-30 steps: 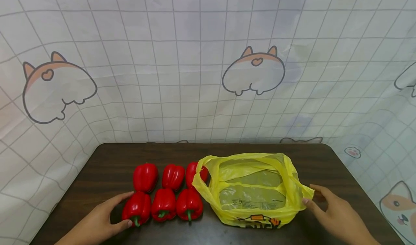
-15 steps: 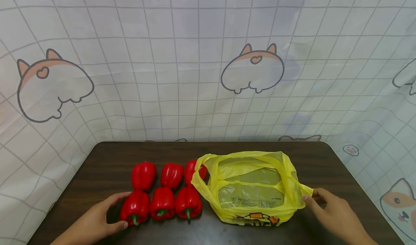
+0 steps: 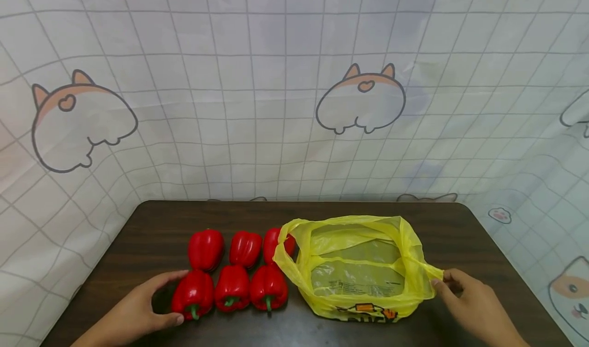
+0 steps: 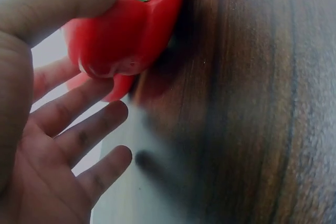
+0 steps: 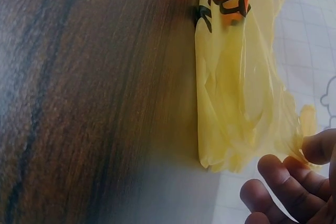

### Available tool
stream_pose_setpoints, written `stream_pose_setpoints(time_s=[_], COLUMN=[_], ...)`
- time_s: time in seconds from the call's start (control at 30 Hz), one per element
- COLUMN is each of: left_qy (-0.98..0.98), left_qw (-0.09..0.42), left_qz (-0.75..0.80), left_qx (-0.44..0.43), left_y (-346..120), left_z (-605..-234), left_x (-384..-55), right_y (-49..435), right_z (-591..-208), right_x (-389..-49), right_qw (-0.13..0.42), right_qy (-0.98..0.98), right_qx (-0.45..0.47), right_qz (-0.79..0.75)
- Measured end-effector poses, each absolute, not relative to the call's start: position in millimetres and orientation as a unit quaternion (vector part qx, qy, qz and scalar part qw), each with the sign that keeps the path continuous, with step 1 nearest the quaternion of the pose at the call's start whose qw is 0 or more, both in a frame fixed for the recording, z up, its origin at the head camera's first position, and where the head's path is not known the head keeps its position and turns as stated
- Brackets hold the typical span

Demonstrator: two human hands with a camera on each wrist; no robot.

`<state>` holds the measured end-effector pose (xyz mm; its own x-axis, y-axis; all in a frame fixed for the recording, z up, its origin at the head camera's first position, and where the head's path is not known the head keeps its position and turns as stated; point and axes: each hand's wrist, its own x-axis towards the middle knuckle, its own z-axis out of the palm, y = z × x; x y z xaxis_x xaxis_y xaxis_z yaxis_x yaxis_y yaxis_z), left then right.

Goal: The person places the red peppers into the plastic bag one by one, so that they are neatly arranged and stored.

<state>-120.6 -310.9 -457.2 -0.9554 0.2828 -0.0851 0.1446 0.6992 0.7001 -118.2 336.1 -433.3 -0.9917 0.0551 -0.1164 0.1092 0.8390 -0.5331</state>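
Observation:
Several red bell peppers stand in two short rows at the left of the table. My left hand (image 3: 138,308) is spread around the front-left bell pepper (image 3: 192,292), index finger along its far side and thumb near its front. In the left wrist view the thumb overlaps that pepper (image 4: 126,35) by its green stem, while the other fingers extend loosely. A yellow plastic bag (image 3: 363,303) lies with its mouth wide, facing up. Thumb and fingers of my right hand (image 3: 478,303) pinch the bag's right handle; the right wrist view shows this pinch at the bag's (image 5: 231,103) corner.
The dark wooden table (image 3: 322,331) has rounded back corners. Behind it hangs a white gridded cloth (image 3: 267,107) with cartoon dogs. The bag's left handle overlaps the back-right bell pepper (image 3: 271,245). A front-middle pepper (image 3: 232,288) stands beside the front-left one.
My left thumb has drawn back slightly from the front-left bell pepper. My right hand keeps its pinch on the bag. The head view shifted a little and came back.

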Motion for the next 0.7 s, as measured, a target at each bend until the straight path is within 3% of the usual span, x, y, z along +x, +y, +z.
stream_pose_setpoints(time_s=[0.23, 0.5, 0.7], left_qy=[0.915, 0.913, 0.912], left_qw=[0.07, 0.1, 0.09], left_qz=[0.373, 0.372, 0.378], left_qx=[0.141, 0.133, 0.134], left_y=[-311.1, -311.1, -309.6], left_z=[-456.7, -455.5, -453.6], left_x=[-120.8, -123.4, -122.0], right_y=[334.8, 335.6, 335.2], right_z=[-434.1, -436.9, -437.4], right_x=[-116.4, -115.1, -116.1], right_qw=[0.047, 0.034, 0.037], right_qy=[0.957, 0.958, 0.957], right_qx=[0.046, 0.041, 0.042], right_qz=[-0.282, -0.281, -0.285])
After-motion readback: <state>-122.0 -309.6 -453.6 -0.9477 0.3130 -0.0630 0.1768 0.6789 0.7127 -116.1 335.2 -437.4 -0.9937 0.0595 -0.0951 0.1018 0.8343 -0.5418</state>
